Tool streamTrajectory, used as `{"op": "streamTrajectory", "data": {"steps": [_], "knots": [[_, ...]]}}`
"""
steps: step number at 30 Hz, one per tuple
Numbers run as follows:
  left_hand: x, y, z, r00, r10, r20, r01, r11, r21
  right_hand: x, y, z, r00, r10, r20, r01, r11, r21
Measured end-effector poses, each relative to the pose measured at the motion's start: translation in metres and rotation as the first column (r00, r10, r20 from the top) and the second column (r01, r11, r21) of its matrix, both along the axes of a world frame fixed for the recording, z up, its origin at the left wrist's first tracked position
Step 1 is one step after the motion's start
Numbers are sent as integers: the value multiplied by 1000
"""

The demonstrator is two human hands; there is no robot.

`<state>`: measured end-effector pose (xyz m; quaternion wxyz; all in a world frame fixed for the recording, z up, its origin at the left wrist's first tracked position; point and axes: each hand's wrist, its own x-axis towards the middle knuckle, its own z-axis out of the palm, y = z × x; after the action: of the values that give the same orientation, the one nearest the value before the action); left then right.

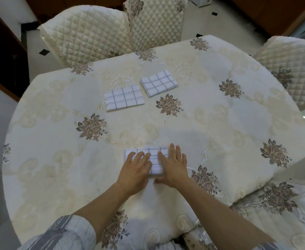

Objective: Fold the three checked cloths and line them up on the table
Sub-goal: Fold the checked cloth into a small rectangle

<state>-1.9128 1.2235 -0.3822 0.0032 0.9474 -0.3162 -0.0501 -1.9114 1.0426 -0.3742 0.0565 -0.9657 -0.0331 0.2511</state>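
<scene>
Three white cloths with a dark checked grid lie folded into small rectangles on the table. One folded cloth [124, 98] sits left of the middle. A second folded cloth [158, 83] lies just right of it and farther back, turned at an angle. The third folded cloth [155, 156] is near me. My left hand [136, 168] lies flat on its left half with fingers spread. My right hand [174, 165] presses flat on its right edge, thumb at the near edge.
The table wears a cream tablecloth [220, 114] with brown flower prints. Quilted cream chairs stand at the far left [83, 35], far middle [157, 20] and right [290, 62]. A cushioned seat [281, 204] is at the near right.
</scene>
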Motion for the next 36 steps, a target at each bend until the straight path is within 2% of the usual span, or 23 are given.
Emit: {"op": "streamTrajectory", "data": {"steps": [7,10,15,23,30,33,36], "knots": [[-2,-22,-2,998,-11,-62,11,1000,3,1,-1,0,1000,-10,-22,10,1000,18],[-3,-26,-4,999,-19,-37,18,1000,-11,3,-4,0,1000,-1,-27,1,1000,17],[-11,5,-7,998,38,-43,-39,999,-10,5,-8,1,999,22,-37,-21,1000,19],[-48,66,-17,972,214,-98,-203,973,113,-6,-9,-10,996,14,86,-16,1000,17],[-45,69,-6,962,267,-62,-263,962,68,-8,-5,-14,987,-19,160,17,1000,14],[-32,59,-3,974,225,-27,-224,974,32,-8,0,-16,983,-49,179,47,999,12],[-18,48,4,985,169,-29,-166,982,94,-5,-1,-16,986,-37,162,40,999,-18]]}}
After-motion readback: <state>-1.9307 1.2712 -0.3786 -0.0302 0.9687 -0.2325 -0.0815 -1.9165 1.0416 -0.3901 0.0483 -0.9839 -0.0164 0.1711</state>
